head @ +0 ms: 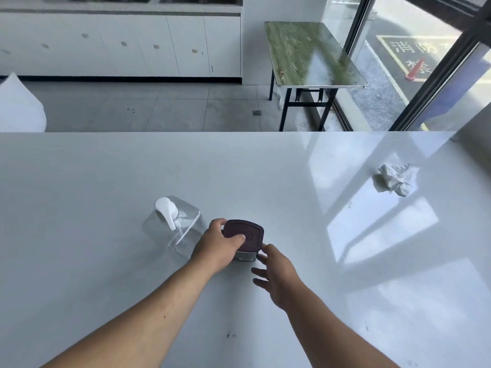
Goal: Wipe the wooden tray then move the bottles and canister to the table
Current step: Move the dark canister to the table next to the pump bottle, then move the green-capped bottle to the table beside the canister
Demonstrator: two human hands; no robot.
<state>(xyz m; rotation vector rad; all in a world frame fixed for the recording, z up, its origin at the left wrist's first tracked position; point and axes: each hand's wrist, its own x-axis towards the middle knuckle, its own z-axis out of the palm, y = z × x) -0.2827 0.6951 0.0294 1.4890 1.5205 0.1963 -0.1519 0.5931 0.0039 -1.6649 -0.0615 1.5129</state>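
Observation:
A small canister with a dark purple lid stands on the white table, near the middle. My left hand grips it from the left, thumb across the lid and fingers around the far side. Just right of the canister my right hand hovers with its fingers spread, holding nothing. A clear square pump bottle with a white pump head stands to the left of the canister, close to my left hand. No wooden tray is in view.
A crumpled white tissue lies on the table at the far right. Beyond the table's far edge are a tiled floor, white cabinets, a green-topped folding table and glass doors.

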